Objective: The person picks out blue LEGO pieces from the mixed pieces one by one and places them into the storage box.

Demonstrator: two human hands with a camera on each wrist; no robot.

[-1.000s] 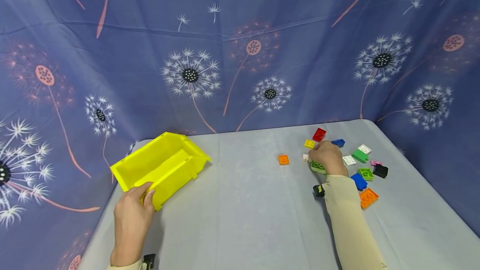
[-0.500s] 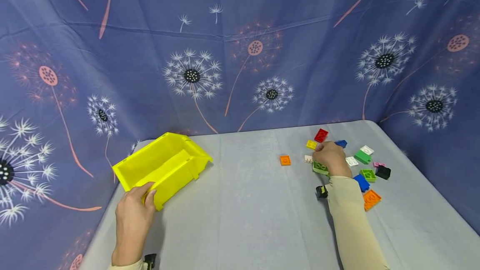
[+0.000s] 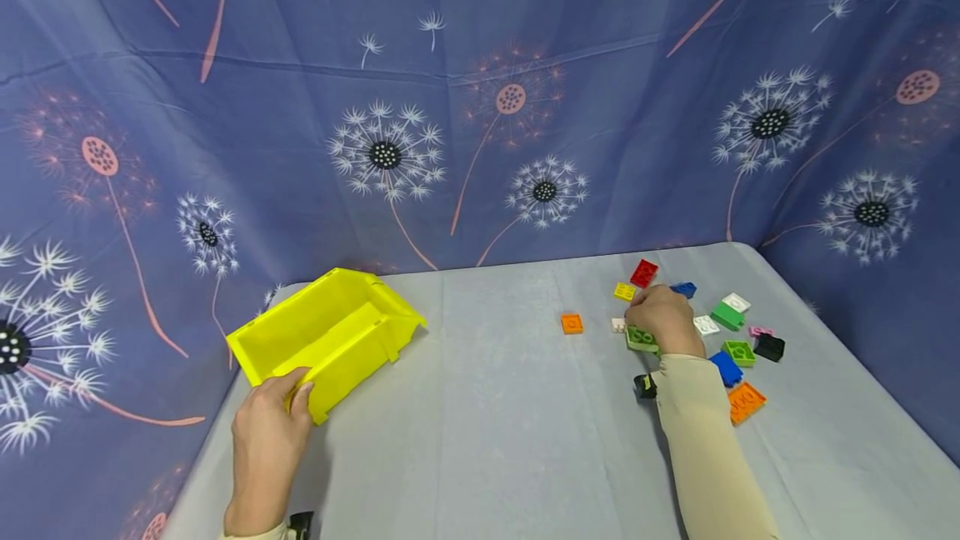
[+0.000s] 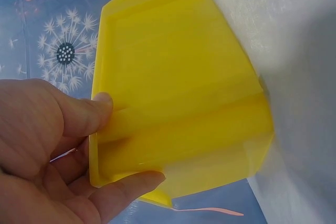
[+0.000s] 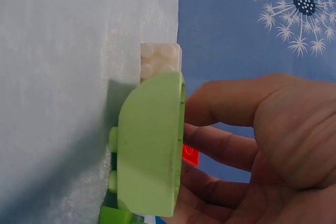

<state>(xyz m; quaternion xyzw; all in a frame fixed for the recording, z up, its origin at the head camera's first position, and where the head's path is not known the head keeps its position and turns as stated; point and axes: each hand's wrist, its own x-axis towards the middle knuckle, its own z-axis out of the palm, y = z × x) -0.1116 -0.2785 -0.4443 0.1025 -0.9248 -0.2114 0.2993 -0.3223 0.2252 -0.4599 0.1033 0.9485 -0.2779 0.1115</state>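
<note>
Green block (image 5: pixel 149 150) sits close against the right hand's (image 3: pixel 663 317) fingertips; whether they grip anything is hidden. Pale block (image 5: pixel 160 59) lies just to their left, so a light, narrow pinch should avoid nudging it. Left hand (image 3: pixel 268 440) pinches the yellow bin's (image 3: pixel 352 361) near corner; steady pressure should prevent tipping.

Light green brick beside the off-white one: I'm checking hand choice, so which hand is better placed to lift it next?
Likely the right hand: it is close by the light green brick, though any contact is hidden. The left hand pinches the yellow bin, well away.
</note>
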